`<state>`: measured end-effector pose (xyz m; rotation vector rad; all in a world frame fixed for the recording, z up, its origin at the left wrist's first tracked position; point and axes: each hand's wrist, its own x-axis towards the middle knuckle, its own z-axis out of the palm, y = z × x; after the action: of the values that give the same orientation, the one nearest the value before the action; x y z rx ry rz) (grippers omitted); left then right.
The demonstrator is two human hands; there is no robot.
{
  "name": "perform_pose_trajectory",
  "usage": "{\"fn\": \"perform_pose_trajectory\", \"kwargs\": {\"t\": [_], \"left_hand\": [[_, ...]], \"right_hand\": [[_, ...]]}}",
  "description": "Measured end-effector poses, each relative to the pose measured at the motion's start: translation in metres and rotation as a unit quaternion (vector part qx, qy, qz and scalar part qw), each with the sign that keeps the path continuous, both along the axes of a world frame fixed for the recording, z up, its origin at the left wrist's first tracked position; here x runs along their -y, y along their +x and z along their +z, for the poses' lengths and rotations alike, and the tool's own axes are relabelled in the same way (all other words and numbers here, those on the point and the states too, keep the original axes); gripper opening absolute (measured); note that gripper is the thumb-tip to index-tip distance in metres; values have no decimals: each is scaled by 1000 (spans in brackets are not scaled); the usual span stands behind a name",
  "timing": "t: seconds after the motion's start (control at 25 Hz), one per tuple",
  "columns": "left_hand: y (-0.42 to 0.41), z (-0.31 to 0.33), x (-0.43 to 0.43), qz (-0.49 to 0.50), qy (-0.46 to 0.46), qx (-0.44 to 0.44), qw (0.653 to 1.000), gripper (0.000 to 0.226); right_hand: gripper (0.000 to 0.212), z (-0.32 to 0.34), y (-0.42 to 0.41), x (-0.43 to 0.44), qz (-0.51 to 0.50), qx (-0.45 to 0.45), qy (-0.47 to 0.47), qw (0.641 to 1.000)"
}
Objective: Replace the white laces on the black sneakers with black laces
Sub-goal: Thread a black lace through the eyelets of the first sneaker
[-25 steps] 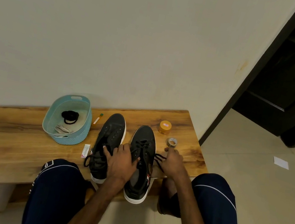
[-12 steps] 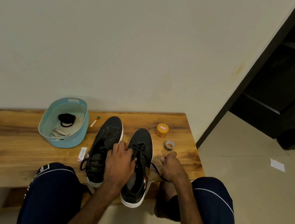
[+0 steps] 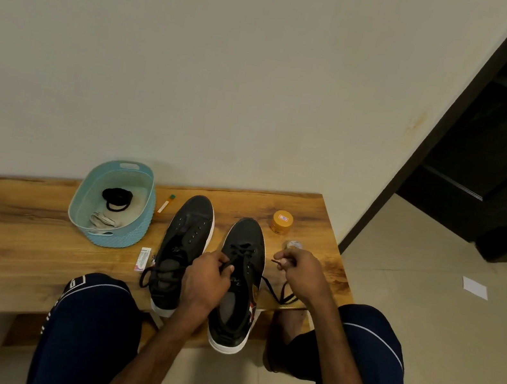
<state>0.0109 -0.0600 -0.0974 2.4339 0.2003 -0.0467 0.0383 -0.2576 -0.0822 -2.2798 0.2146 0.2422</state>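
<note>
Your left hand (image 3: 206, 280) pinches the black lace (image 3: 241, 250) over the half-laced sneaker (image 3: 246, 232) on the bench (image 3: 1, 232). Your right hand (image 3: 302, 273), apart from it, pinches the lace's tip. Farther back, the teal basket (image 3: 122, 236) holds a coiled black lace (image 3: 117, 198) and white laces (image 3: 101, 221).
</note>
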Motion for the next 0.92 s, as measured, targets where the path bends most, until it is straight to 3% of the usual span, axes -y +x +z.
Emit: {"fn": "perform_pose_trajectory", "kwargs": {"t": [0.12, 0.24, 0.4, 0.68, 0.92], "left_hand": [[1, -1, -1, 17, -25, -18, 999, 22], [2, -4, -3, 25, -47, -27, 998, 23], [4, -6, -5, 36, -77, -39, 996, 24], [8, -13, -7, 74, -182, -88, 977, 24], [7, -17, -7, 77, -189, -84, 975, 26]], "right_hand": [[16, 1, 2, -8, -3, 54, 10, 999], [17, 2, 7, -10, 35, 42, -16, 998], [8, 13, 23, 6, -3, 79, -25, 997], [8, -11, 20, -44, 150, 71, -36, 986], [13, -27, 23, -60, 150, 62, -50, 985]]}}
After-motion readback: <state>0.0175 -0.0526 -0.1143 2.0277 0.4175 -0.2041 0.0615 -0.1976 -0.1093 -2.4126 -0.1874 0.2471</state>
